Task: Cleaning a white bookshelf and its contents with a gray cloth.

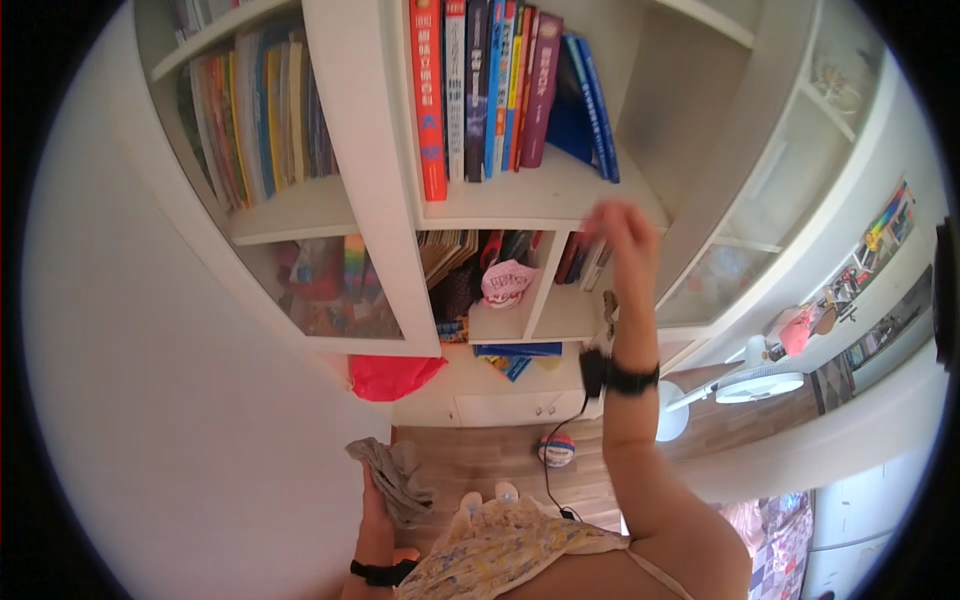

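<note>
My right hand [622, 229] is raised before the front edge of a white bookcase shelf [525, 199]; it is blurred, and nothing shows in it. Upright books, among them a red one [429, 105] and a purple one [541, 90], stand on that shelf. Two thin blue books [598, 112] lean at the right end of the row. Low at the left, my left hand [375, 487] holds a crumpled grey cloth [394, 480]. Under the shelf, a pink item bearing writing [508, 283] sits in a small compartment.
Glass-fronted doors [382, 300] flank the shelves. A red plastic bag [394, 376] lies on the lower ledge. On the wood floor is a ball [556, 451]; a white fan [757, 382] stands to the right. A black cable [551, 457] hangs from my right wrist.
</note>
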